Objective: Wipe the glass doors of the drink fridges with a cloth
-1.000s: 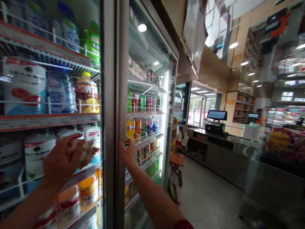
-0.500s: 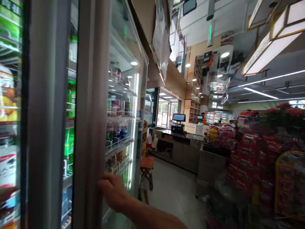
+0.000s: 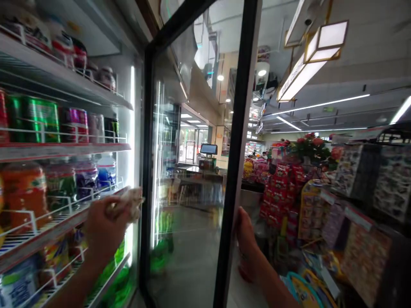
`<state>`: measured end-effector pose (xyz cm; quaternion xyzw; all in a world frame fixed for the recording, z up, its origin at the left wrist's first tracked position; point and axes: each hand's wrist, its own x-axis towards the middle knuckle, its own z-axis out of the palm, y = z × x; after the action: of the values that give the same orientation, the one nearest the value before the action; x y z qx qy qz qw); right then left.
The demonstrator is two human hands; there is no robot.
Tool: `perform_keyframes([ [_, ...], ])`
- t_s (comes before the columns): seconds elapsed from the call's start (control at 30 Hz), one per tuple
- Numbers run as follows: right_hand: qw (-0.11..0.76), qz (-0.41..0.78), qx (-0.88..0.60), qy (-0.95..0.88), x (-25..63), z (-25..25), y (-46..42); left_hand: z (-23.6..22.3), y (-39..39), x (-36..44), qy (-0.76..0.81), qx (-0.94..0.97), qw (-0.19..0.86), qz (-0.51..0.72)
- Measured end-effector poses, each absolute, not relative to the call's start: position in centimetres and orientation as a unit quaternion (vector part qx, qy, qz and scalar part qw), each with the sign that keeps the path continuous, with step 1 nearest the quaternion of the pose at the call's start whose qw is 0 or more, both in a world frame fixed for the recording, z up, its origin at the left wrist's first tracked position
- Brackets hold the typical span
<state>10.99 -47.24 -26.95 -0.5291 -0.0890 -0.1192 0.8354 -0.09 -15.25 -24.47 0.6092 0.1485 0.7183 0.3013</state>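
Observation:
My left hand (image 3: pixel 104 224) is closed around a crumpled pale cloth (image 3: pixel 132 205), blurred by motion, in front of the lit shelves of a drinks fridge (image 3: pixel 64 149). The cloth is close to the fridge's inner side edge, by the hinge side of the door. At the other side, my right hand (image 3: pixel 245 233) grips the outer edge of the glass fridge door (image 3: pixel 239 128), which stands swung open. Some fingers of this hand are hidden behind the door frame. Cans (image 3: pixel 41 117) and bottles (image 3: pixel 24 192) fill the shelves beside my left hand.
Wire rails (image 3: pixel 69 205) run along the shelf fronts. Right of the door, a rack of red packets (image 3: pixel 279 192) and hanging goods (image 3: pixel 362 252) stand close to my right arm. Through the glass, a checkout screen (image 3: pixel 208 149) shows on a counter. A lit sign (image 3: pixel 300 79) hangs overhead.
The fridge door has swung open wide, my right hand still at its edge. My left hand has come into fuller view with the cloth, and the view has shifted closer to the shelves.

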Motion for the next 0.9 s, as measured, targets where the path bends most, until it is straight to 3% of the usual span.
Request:
perform_keyframes([
  [0.23, 0.777, -0.241, -0.581, -0.022, 19.6, -27.7, -49.5, -17.2, -22.6, 14.6, 0.091, 0.566, 0.297, 0.764],
  [0.33, 0.760, -0.275, -0.589, -0.010, 21.3, -27.7, -50.1, -18.2, -31.0, 18.5, -0.022, 0.612, 0.261, 0.746],
  [0.37, 0.747, -0.298, -0.595, -0.007, 21.4, -27.6, -50.3, -19.3, -33.7, 19.5, -0.130, 0.647, 0.213, 0.720],
  [0.43, 0.684, -0.394, -0.613, -0.008, 21.0, -27.3, -50.4, -21.9, -38.1, 21.0, -0.273, 0.673, 0.144, 0.673],
  [0.53, 0.488, -0.593, -0.635, -0.084, 19.6, -26.4, -49.8, -24.6, -40.4, 22.9, -0.335, 0.663, 0.118, 0.659],
  [0.63, 0.289, -0.666, -0.666, -0.174, 18.7, -25.4, -48.4, -23.6, -37.1, 24.5, -0.419, 0.621, 0.056, 0.661],
  [0.7, 0.204, -0.674, -0.689, -0.169, 18.8, -24.9, -47.7, -21.2, -32.2, 25.6, -0.421, 0.586, 0.056, 0.690],
  [0.77, 0.162, -0.687, -0.694, -0.142, 19.0, -24.7, -47.4, -18.5, -26.0, 27.0, -0.289, 0.556, 0.152, 0.764],
  [0.9, 0.106, -0.722, -0.676, -0.099, 19.3, -24.9, -46.5, -16.0, -18.8, 29.4, -0.157, 0.524, 0.287, 0.786],
])
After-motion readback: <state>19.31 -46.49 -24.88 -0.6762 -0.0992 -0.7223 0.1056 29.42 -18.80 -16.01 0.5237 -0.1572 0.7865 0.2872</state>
